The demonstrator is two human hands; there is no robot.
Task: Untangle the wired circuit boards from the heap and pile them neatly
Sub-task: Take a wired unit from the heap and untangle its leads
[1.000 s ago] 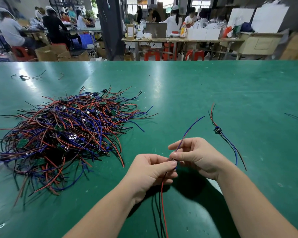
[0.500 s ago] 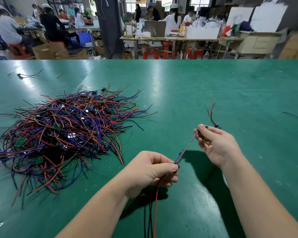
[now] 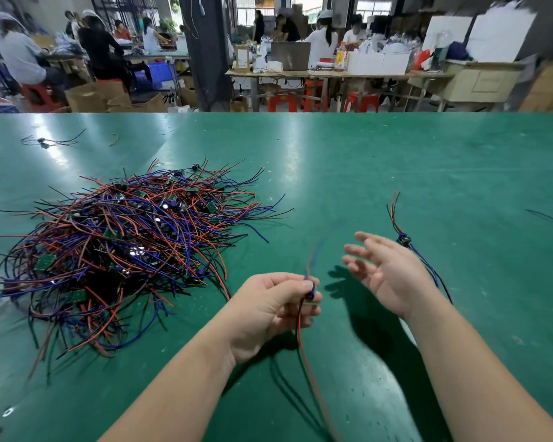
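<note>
- The small circuit board with red, black and blue leads (image 3: 311, 293) is up off the desk, pinched between thumb and forefinger of the left hand (image 3: 268, 309). Gripping the board itself seems meant to let the leads hang free: red and black trail down toward the camera, and blue ones rise in a blur.
- The right hand (image 3: 388, 274) is released, fingers spread and grasping nothing, just beside the held piece but apart from it.
- Just past that hand, one separated wired board (image 3: 404, 240) lies on the green-matted desk (image 3: 364, 161) with its leads stretched lengthwise. That looks like the start of the neat pile, and the likely spot for this one.
- Off to the left sits the big tangled heap of red, blue and black wires and green boards (image 3: 118, 250). Its nearest strands reach close to the left hand, so dangling leads could snag there.
- Further out, a stray wired piece (image 3: 42, 141) lies far left and loose dark wires (image 3: 549, 218) sit at the right edge.
- Beyond the desk, people work at other desks.
</note>
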